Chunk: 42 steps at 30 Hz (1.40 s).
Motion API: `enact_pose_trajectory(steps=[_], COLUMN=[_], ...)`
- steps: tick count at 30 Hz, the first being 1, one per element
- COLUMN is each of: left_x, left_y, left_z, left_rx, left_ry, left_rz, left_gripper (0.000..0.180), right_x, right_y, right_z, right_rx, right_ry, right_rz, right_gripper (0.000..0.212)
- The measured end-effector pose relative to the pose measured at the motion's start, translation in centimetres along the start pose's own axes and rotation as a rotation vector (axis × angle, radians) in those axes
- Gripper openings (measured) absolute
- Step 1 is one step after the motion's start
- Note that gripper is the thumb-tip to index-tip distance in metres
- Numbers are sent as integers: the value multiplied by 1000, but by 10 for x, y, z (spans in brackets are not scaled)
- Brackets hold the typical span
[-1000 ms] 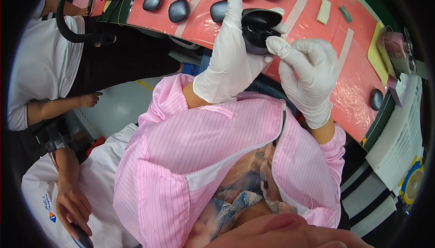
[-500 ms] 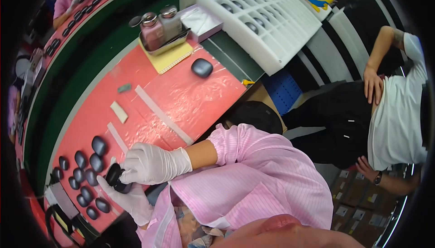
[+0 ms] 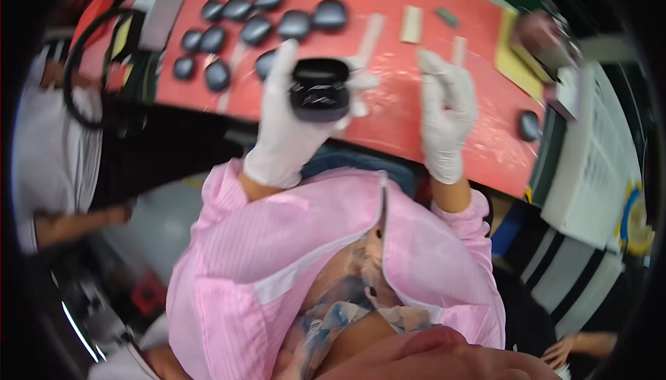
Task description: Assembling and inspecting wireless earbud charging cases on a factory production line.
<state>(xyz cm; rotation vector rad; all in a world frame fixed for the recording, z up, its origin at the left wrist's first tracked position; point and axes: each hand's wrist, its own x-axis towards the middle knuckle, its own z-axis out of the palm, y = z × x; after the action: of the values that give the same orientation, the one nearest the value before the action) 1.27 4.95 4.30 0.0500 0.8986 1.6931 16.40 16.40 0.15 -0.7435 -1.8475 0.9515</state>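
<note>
My left hand (image 3: 284,127), in a white glove, holds an earbud case (image 3: 320,106) with its lid up, its glossy black inside showing. Thumb and fingers grip the case from both sides. To the right, my gloved right hand (image 3: 447,120) is raised over the table, apart from the case. Its thumb and forefinger tips meet in a pinch; whether anything small is between them is too blurred to tell. Several closed dark blue-grey cases (image 3: 295,24) lie on the red table mat (image 3: 388,113) beyond my left hand. One more closed case (image 3: 528,125) lies near the right end.
Beyond my hands lie a cream-coloured block (image 3: 411,24) and a small green piece (image 3: 447,17). A yellow pad (image 3: 510,47) with bottles (image 3: 544,38) stands at the right, beside a white slotted tray (image 3: 593,165). A black hoop (image 3: 69,78) rises at the left. Other people stand at both sides.
The view has swung round, so the table now lies ahead. My hands, together at the case before, have parted; the right one has come away while the left keeps the case.
</note>
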Motion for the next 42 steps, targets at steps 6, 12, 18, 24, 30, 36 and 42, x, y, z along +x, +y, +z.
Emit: enact_pose_trajectory(steps=[6,12,18,24,30,36,42], left_x=[-22,-27,-28,-27,-25,-23,-28], left_y=[6,3,-9,0,-3,-4,-11], left_z=[-36,-30,-24,-42,-34,-33,-33], left_rx=[-199,276,305,75,-105,-113,381], left_ry=[-63,-166,-168,-237,-44,-84,-151], left_rz=[-34,197,456,246,96,39,425], left_gripper=[79,80,55,72,71,66,57], right_x=[-12,-20,-7,-10,-9,-4,-2], right_y=[6,-9,-55,-41,-46,-27,-59], right_z=[27,29,20,26,40,34,28], right_rx=[177,313,-39,-201,99,-3,-70], right_ry=[-125,-106,-557,-352,-389,-312,-421], right_rz=[85,32,-556,-388,-513,-425,-550], right_gripper=[27,23,33,34,33,27,31])
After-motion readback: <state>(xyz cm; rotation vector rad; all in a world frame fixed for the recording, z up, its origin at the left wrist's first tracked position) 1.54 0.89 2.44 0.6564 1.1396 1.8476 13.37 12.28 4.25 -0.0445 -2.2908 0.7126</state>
